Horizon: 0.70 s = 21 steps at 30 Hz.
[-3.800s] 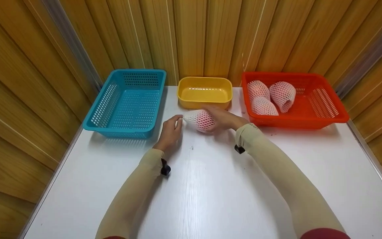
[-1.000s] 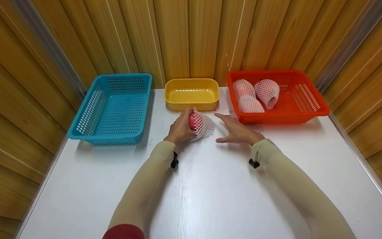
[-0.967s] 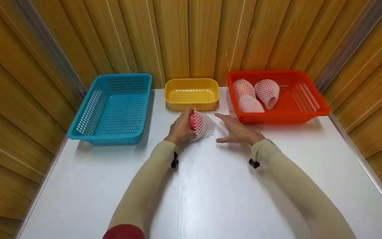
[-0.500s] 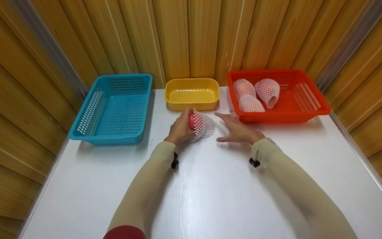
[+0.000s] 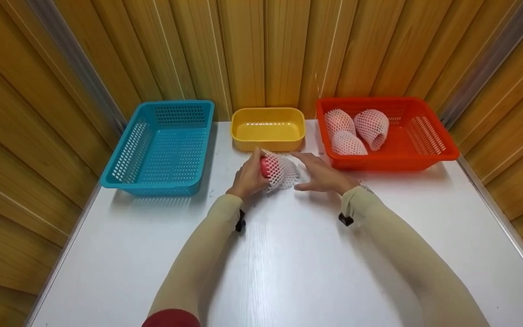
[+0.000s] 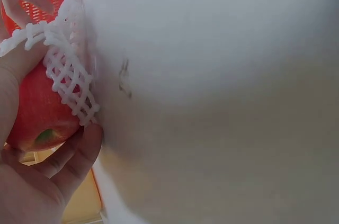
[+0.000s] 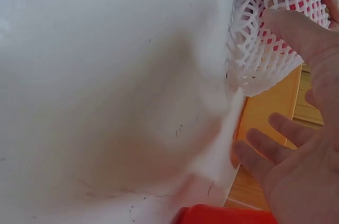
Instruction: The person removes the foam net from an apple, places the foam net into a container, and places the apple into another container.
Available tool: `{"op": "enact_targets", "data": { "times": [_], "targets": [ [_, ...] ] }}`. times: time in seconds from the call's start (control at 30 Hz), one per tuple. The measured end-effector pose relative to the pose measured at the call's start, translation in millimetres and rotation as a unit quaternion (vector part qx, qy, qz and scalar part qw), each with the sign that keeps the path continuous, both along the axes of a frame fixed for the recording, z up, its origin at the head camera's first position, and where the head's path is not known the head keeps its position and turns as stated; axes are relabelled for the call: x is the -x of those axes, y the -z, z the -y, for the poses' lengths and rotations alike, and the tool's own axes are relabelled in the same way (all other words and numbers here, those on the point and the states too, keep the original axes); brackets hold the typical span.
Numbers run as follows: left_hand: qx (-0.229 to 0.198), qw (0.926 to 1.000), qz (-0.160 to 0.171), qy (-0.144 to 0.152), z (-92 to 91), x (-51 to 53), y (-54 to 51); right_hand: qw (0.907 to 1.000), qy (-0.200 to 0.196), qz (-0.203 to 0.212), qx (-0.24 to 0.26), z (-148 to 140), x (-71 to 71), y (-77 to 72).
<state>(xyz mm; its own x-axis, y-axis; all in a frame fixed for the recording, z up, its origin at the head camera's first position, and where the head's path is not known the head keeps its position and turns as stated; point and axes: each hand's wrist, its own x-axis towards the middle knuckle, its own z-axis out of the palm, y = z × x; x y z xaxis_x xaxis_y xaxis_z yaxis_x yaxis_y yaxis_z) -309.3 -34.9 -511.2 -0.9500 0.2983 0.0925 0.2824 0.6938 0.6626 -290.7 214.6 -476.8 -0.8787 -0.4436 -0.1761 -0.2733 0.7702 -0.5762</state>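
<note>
My left hand (image 5: 249, 179) grips a red apple (image 6: 39, 110) at its bare end, low over the table and in front of the yellow tub. A white foam net sleeve (image 7: 254, 49) covers the rest of the apple, and its loose end flares out to the right. In the left wrist view, thumb and fingers curl round the apple and touch the net's edge. My right hand (image 5: 321, 175) faces the net from the right with spread fingers, holding nothing. Its thumb overlaps the net in the right wrist view; whether they touch, I cannot tell.
Behind the hands stands the small yellow tub (image 5: 268, 144). A blue perforated basket (image 5: 120, 185) is at the left. The red basket (image 5: 429, 159) at the right holds 3 net-wrapped fruits (image 5: 370, 127). A wood-panelled wall (image 5: 284, 50) closes off the back of the white table (image 5: 284, 272).
Earlier the right hand held the netted apple and the left was at the net's tip; now the left holds the apple's bared end. Lately the right hand has drawn slightly nearer the net.
</note>
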Motion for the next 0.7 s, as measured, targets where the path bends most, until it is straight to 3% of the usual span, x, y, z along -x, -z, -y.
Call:
{"op": "enact_targets", "data": {
  "times": [0.3,0.5,0.7],
  "targets": [
    [0.021,0.9994,-0.015,-0.025,6.9,-0.9,0.2,0.9997,-0.009,-0.003,0.022,12,4.9,0.4],
    [0.016,0.9992,-0.001,-0.038,10.2,-3.2,0.9,0.9992,-0.027,-0.026,0.013,19,9.1,2.1],
    [-0.006,0.9995,0.000,-0.032,17.0,-5.0,-0.2,0.9988,-0.032,-0.036,0.003,27,12.1,0.9]
  ]
}}
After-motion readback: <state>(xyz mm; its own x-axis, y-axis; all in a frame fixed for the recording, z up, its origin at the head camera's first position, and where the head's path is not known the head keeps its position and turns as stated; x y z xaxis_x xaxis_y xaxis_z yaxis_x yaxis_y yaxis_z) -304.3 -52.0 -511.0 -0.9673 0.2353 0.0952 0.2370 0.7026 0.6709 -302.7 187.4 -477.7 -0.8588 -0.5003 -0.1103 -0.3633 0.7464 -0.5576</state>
